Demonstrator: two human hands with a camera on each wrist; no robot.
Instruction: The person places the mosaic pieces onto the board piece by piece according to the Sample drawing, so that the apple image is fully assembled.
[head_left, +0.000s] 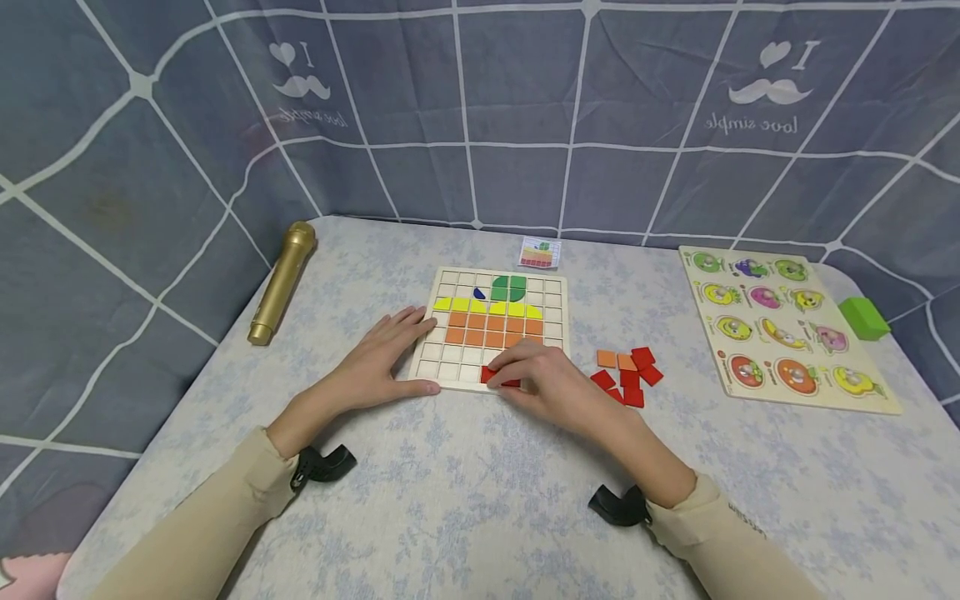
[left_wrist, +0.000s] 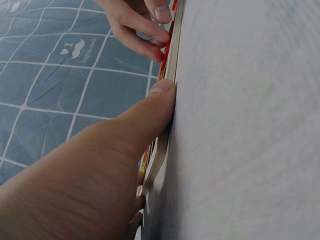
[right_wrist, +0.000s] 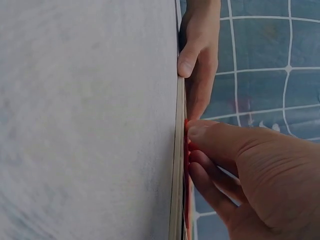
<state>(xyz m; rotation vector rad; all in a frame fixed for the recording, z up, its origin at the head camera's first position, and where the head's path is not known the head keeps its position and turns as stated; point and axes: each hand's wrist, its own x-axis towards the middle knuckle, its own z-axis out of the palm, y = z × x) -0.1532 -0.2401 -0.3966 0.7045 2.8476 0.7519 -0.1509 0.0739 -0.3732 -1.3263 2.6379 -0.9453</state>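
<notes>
A white gridded board (head_left: 427,369) lies on the table, with green, blue, yellow, orange and red pieces set in its squares. My left hand (head_left: 378,362) rests along the board's left side, thumb at the front corner and fingers stretched toward the far edge. Over the front row, my right hand (head_left: 551,383) has its thumb and bent fingers on a red square tile (head_left: 486,374). Seen from the right wrist, the thumb and fingertips of the right hand (right_wrist: 250,165) come together at red tiles (right_wrist: 186,165) on the board; the hand partly hides that row.
Loose red tiles (head_left: 630,378) and orange tiles (head_left: 607,358) lie right of the board. Behind it is a small picture card (head_left: 540,252). A gold cylinder (head_left: 283,283) stands off to the left; a fruit puzzle board (head_left: 783,329) and a green block (head_left: 864,318) are at right.
</notes>
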